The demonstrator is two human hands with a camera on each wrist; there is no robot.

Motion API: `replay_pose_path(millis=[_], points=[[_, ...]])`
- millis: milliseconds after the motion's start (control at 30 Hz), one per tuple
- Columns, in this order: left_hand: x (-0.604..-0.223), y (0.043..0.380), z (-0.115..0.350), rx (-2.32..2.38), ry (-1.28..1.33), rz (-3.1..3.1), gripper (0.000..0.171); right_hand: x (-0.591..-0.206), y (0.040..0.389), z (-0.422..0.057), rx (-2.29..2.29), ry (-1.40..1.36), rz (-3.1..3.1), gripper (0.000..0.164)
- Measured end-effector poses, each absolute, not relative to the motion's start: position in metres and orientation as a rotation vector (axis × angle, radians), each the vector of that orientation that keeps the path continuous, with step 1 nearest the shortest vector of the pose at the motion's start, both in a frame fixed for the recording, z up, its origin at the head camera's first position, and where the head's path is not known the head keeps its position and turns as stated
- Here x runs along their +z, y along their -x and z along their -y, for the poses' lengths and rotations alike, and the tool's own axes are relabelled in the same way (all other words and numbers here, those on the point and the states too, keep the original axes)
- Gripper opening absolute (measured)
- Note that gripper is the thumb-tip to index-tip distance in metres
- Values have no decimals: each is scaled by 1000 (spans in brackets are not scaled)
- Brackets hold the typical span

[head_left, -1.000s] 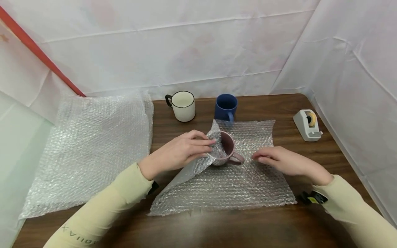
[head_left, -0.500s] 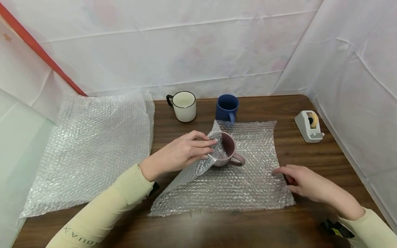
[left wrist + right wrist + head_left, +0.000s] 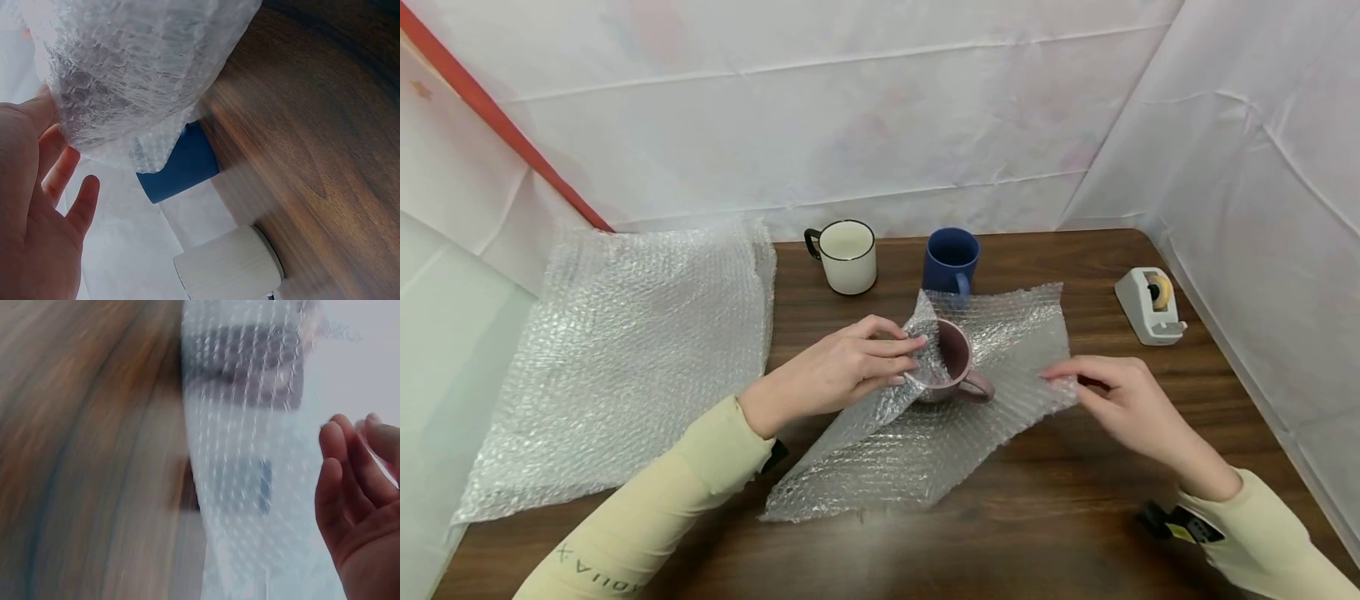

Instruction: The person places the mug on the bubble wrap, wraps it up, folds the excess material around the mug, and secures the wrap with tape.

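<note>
A dusty-pink mug (image 3: 955, 346) stands upright on a sheet of bubble wrap (image 3: 880, 467), its handle to the right. My left hand (image 3: 846, 362) holds the sheet's left flap against the mug, with fingertips over the rim and part of the flap folded into the opening. In the left wrist view, the wrap hides the mug. To the right, my right hand (image 3: 1123, 400) pinches the sheet's near right corner between thumb and fingers, lifted off the table. The right wrist view shows the pink mug (image 3: 250, 369) through the raised wrap.
Behind the wrap stand a white mug (image 3: 848, 258) with a black rim and a blue mug (image 3: 943, 265). More bubble wrap (image 3: 632, 375) lies flat at left. A tape dispenser (image 3: 1146, 307) sits at the right on the wooden table (image 3: 1030, 525).
My right hand moved from beside the mug toward the near right corner, took hold of it and raised it up and inward. My left hand stays on the flap at the mug.
</note>
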State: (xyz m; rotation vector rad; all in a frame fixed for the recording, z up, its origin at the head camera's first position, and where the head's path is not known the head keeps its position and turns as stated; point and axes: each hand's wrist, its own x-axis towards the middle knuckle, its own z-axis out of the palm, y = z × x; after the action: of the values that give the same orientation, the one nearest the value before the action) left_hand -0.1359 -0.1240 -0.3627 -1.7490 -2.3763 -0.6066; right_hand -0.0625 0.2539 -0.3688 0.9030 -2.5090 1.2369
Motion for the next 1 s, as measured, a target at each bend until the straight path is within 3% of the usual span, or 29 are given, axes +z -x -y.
replay_pose_path(millis=[367,667,1000], points=[[-364,136,120,-617,1764,2349,34,-372,79,-200,1561,-700,2332,26],[-364,137,124,-572,1732,2347,35,-382,96,-166,1338,-666,2355,13],[-363,134,120,-392,1656,2290,34,-376,105,-156,1212,-552,2520,10]])
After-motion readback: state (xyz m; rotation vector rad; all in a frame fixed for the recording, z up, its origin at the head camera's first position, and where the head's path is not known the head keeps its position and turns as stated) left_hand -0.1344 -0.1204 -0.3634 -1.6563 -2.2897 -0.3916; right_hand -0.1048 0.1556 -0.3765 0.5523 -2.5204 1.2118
